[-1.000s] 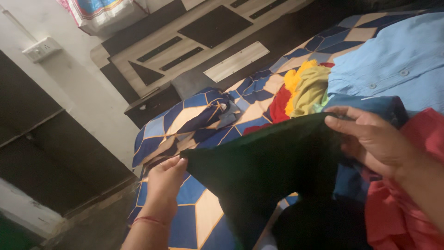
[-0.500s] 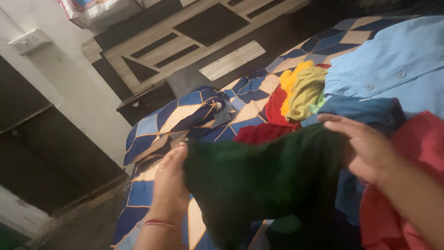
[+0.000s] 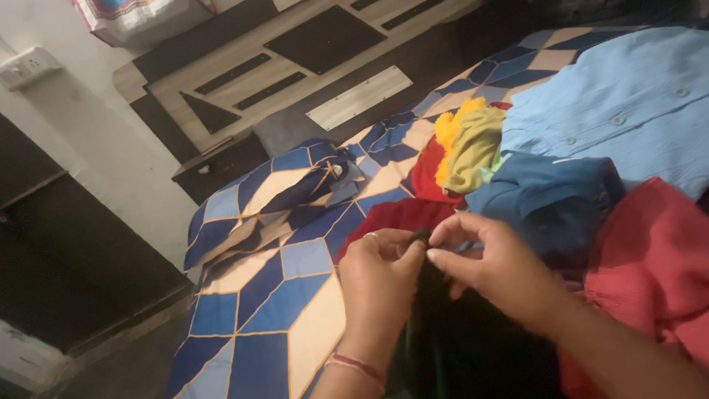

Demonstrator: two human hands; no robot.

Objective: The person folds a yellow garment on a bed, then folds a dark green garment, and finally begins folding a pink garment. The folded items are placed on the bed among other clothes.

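While over a patterned bed (image 3: 251,325), two hands meet.
Left hand (image 3: 380,277) and right hand (image 3: 491,266) each pinch a dark green cloth (image 3: 458,347) shut.

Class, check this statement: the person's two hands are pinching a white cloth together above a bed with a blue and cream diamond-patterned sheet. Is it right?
Not quite. The head view shows the left hand and right hand pinching a dark green cloth, not a white one. The rest holds: they meet above the bed's blue and cream diamond-patterned sheet.

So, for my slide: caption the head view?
Both hands pinch a dark green cloth together over a patterned bedsheet.
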